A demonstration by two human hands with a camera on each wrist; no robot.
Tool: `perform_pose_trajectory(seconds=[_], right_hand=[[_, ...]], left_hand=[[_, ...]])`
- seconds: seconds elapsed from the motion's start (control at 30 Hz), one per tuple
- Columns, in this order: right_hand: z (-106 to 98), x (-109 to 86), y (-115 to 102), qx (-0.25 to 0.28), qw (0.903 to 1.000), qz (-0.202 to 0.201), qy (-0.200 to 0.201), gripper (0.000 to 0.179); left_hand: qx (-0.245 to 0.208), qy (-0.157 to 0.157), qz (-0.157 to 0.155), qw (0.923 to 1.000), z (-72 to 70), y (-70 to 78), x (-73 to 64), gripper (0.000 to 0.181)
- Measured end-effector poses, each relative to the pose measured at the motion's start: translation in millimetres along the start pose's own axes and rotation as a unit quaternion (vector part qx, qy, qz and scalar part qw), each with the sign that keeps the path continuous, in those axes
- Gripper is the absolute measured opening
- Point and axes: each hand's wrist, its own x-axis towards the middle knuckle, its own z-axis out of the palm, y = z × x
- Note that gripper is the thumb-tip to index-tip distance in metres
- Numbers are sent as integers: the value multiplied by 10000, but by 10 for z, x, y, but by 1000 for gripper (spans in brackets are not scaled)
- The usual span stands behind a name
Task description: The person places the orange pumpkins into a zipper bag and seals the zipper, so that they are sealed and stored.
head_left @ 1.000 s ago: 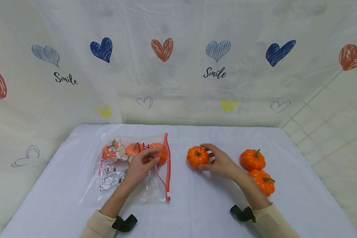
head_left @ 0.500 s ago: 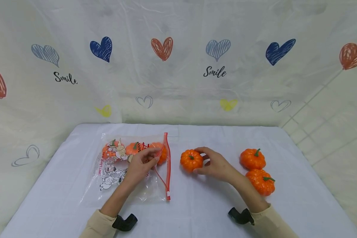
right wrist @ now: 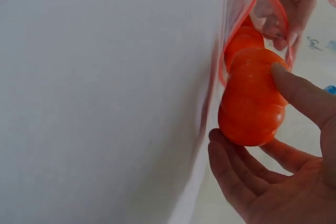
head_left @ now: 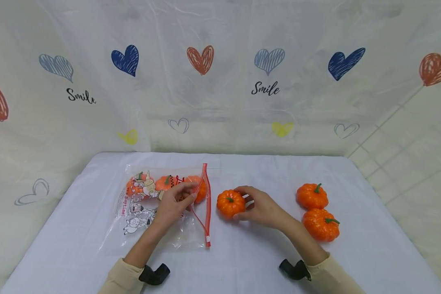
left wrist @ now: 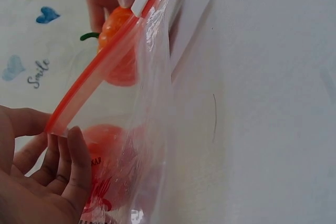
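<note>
My left hand (head_left: 176, 204) pinches the red-edged mouth of a clear zip bag (head_left: 161, 237) and holds it parted, as the left wrist view shows. Several orange toy pumpkins (head_left: 163, 183) lie inside, seen through the printed plastic. Just right of the bag's mouth, my right hand (head_left: 261, 207) grips another toy pumpkin (head_left: 230, 204) with thumb on one side and fingers on the other. In the right wrist view that held pumpkin (right wrist: 252, 98) lines up with the bag's opening (right wrist: 257, 3), one pumpkin showing behind it. A white slider (left wrist: 140, 2) sits on the red zip.
Two more toy pumpkins (head_left: 312, 197) stand close together at the right, beyond my right forearm. White cloth covers the table (head_left: 242, 261). A pale sheet (head_left: 228, 98) printed with hearts hangs behind it. Black wrist-worn pieces (head_left: 154, 275) stick out at both sleeves.
My right hand has carried its pumpkin leftward and slightly nearer to me, closer to the bag's mouth. The left hand and the bag have stayed in place.
</note>
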Motion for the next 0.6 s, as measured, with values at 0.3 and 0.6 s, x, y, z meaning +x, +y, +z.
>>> perform_pose_trajectory(seconds=[0.3, 0.6], right_hand=[[71, 24, -33, -79, 9997, -174, -177, 67], [137, 22, -79, -85, 9991, -378, -193, 69]], left_hand=[[-11, 0, 64, 10000, -4, -3, -6, 33], [-134, -59, 78, 9999, -9, -2, -3, 34]])
